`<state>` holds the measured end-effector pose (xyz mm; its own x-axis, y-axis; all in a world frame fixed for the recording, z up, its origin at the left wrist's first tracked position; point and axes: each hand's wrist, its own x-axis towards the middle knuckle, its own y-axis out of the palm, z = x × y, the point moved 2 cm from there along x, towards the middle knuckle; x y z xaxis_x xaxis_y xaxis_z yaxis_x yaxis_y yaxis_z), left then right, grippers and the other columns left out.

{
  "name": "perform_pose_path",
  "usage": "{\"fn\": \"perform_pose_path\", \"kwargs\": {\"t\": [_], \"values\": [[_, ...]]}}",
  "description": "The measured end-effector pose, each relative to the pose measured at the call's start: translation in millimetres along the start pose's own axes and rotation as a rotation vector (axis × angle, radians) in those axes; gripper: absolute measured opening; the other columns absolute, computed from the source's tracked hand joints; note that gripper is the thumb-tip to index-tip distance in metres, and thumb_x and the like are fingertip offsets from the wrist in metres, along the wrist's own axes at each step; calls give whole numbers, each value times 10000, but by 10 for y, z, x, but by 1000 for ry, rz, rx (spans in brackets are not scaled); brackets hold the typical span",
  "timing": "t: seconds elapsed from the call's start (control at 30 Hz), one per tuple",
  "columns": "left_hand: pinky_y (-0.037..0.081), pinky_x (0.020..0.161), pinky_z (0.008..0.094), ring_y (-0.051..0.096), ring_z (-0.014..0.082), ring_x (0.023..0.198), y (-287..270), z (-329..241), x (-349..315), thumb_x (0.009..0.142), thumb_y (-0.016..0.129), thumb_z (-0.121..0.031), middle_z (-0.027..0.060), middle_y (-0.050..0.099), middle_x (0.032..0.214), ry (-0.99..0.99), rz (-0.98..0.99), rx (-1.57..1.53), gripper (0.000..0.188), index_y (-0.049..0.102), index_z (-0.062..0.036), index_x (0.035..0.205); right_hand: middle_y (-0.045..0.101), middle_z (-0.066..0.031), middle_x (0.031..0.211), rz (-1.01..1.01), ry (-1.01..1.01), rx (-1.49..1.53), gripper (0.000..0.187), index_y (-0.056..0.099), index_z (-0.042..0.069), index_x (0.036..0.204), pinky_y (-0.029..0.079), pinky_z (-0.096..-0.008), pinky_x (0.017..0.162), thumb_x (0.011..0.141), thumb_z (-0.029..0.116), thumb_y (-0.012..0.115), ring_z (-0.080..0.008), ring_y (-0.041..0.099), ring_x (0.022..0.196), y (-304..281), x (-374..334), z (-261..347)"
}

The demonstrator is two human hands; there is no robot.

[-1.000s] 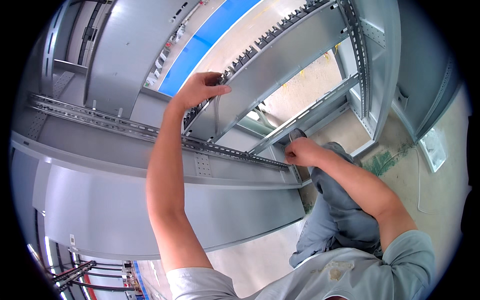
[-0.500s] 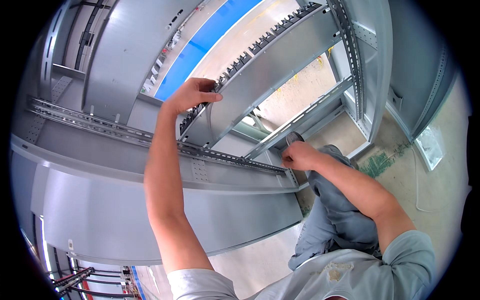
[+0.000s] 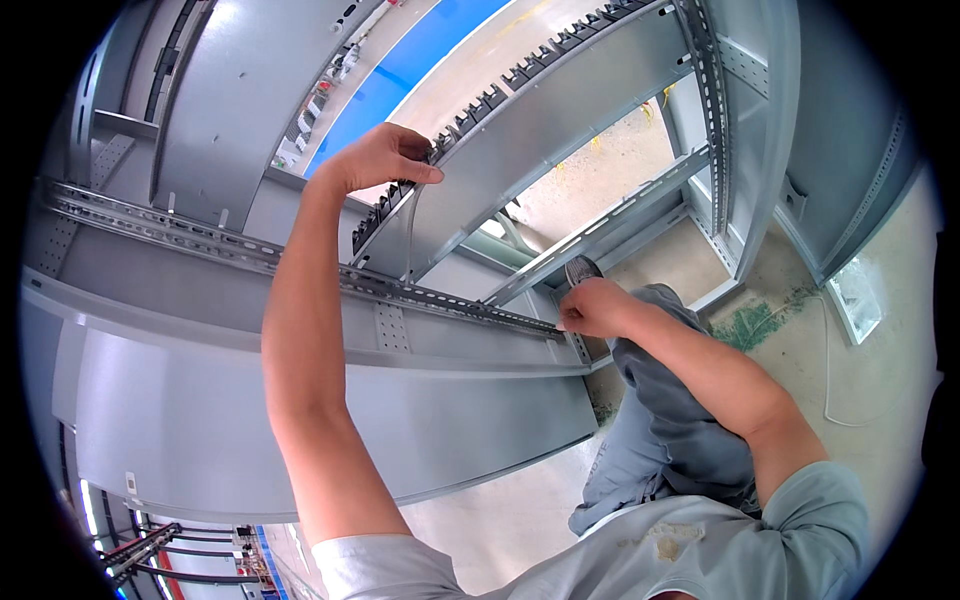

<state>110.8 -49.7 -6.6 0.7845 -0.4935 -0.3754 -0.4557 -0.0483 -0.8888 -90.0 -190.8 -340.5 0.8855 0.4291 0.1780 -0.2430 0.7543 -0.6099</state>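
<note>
grey metal cabinet frame [image 3: 300,400], blue floor strip [image 3: 420,60]

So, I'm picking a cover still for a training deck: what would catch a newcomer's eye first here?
First, the bare left hand raised at upper centre, fingers pinching the black toothed strip along the edge of the long grey sheet-metal panel. Next, the right hand at centre right, pressed to the end of the perforated grey steel rail. A bright blue floor stripe shows behind.

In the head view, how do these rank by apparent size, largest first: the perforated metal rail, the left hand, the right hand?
1. perforated metal rail, crossing much of the frame.
2. left hand and right hand: look alike; unsure, their camera distances differ.
</note>
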Motion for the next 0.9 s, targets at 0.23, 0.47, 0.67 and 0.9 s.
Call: {"fn": "perform_pose_path", "kwargs": {"t": [0.23,0.47,0.67,0.9], "values": [[517,1043,396,665,299,1221,238,163,-167,794,866,-481,242,669,1335,110,-297,93,898,560,80,1425,742,-129,846,0,52,-78,267,785,113,887,557,-473,726,836,374,758,-368,712,834,34,126,-123],[534,1006,371,665,285,1217,250,174,-219,788,876,-496,240,682,1308,25,-239,12,913,564,78,1425,743,-140,864,10,100,-51,263,784,111,890,557,-476,742,837,367,762,-364,713,847,14,72,-103],[522,1026,357,665,262,1200,111,104,-154,821,868,-390,250,674,1310,-3,-79,-62,842,552,137,1396,740,-132,854,-11,49,-52,270,782,103,891,555,-476,751,850,369,760,-360,713,848,18,52,-91],[534,824,340,688,188,944,307,-29,-222,805,838,-371,161,759,1020,48,-293,181,619,703,59,1229,742,-130,868,7,47,11,278,775,91,892,559,-476,767,861,367,756,-363,714,860,-51,15,-49]]}}
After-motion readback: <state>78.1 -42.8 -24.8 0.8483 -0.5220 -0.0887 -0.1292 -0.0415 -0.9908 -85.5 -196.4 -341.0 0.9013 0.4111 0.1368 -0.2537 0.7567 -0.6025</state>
